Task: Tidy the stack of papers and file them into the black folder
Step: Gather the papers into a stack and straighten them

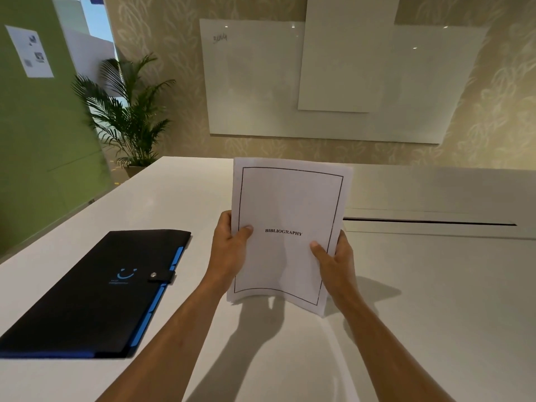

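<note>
Stack of papers (285, 236) is standing upright near table (420, 300) centre — left hand (229, 245) and right hand (333, 258) pinching its side edges, likely squaring the sheets — while the black folder (95, 294) is lying snapped shut at left.

We're looking across a white table (174, 198) at a pale leaf-patterned wall (168, 39) carrying a glossy whiteboard (255, 82). A potted palm (127, 111) stands left, beside a green wall (43, 126) with a posted sheet (30, 55).
</note>
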The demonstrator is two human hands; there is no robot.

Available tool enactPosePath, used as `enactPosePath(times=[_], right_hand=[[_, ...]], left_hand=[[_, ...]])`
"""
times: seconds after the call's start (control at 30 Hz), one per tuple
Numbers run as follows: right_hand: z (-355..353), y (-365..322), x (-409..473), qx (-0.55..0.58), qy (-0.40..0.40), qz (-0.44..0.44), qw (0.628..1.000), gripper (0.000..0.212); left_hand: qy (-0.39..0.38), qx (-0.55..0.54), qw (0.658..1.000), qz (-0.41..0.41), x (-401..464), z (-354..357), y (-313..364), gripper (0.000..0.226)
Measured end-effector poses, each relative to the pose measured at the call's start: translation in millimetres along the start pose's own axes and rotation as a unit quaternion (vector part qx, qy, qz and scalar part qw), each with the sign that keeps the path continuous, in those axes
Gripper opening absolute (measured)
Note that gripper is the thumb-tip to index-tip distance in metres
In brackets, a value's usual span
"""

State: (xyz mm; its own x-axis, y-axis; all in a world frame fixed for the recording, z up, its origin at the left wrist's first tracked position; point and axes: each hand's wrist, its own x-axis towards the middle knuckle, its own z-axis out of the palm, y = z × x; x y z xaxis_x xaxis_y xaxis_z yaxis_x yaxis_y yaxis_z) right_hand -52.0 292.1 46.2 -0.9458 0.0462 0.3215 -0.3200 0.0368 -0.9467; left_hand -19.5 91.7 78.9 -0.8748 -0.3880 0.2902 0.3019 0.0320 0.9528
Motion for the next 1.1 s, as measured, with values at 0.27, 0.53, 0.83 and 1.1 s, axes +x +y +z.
enactPosePath(times=[0.27, 0.53, 0.83, 1.1], right_hand=[[-21.3, 5.8, 16.6, 0.014, 0.056, 0.059, 0.997, 0.025], [-62.6, 44.9, 27.5, -0.018, 0.111, 0.261, 0.959, 0.026], [-57.7, 74.5, 29.1, -0.094, 0.045, 0.309, 0.945, 0.063], [-36.9, 86.3, 35.0, -0.152, 0.008, 0.311, 0.938, 0.061]], left_hand=[[0.027, 0.064, 0.996, -0.049, 17.1, -8.7, -12.9, 0.009], [0.031, 0.452, 0.872, -0.184, 28.3, -30.1, -62.0, 0.067], [0.009, 0.498, 0.843, -0.201, 43.4, -24.9, -77.5, 0.074], [-0.013, 0.34, 0.909, -0.24, 54.1, -14.0, -74.8, 0.069]])
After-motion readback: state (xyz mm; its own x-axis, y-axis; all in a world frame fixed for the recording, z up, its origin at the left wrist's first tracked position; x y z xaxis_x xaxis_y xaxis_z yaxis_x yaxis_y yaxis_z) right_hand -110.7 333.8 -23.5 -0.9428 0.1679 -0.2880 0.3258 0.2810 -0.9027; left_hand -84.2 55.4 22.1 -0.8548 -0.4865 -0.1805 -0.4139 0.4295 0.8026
